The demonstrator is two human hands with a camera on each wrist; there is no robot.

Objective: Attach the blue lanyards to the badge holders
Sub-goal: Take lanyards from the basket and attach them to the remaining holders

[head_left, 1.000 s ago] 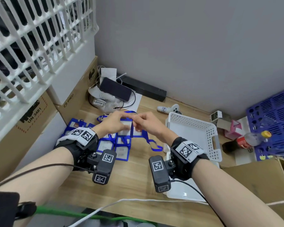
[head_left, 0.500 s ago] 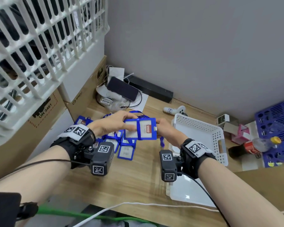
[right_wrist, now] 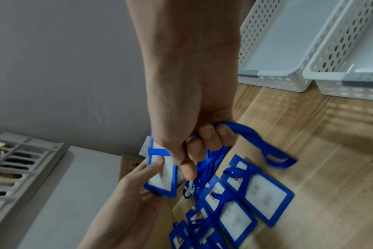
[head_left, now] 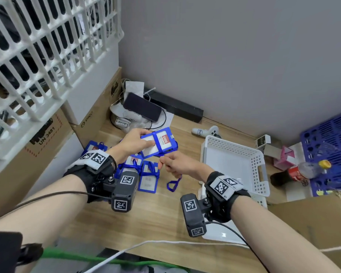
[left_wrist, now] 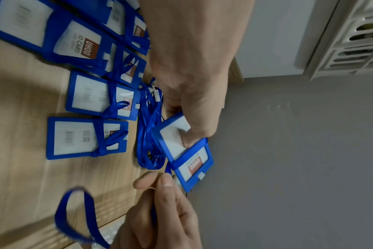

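My left hand (head_left: 135,143) pinches a blue badge holder (head_left: 159,141) in the air above the wooden desk, thumb on its clear window (left_wrist: 177,133). A blue lanyard (head_left: 173,184) is wrapped once around the holder's middle. My right hand (head_left: 175,164) grips that lanyard just below the holder, fingers curled round the strap (right_wrist: 245,133), and a loop of it hangs down toward the desk. Several badge holders tied with lanyards (head_left: 148,178) lie on the desk under my hands. A bundle of loose blue lanyards (left_wrist: 149,134) lies beside them.
Two white perforated baskets (head_left: 234,164) stand to the right. Cardboard boxes (head_left: 47,138) and a white crate line the left side. A phone (head_left: 142,107), cables, a white controller (head_left: 207,132), a cola bottle (head_left: 299,172) and a blue crate (head_left: 331,146) sit along the back and right.
Both hands lifted the badge holder off the desk. The lanyard now wraps around its middle, and my right hand has moved down below the holder, pulling the strap.
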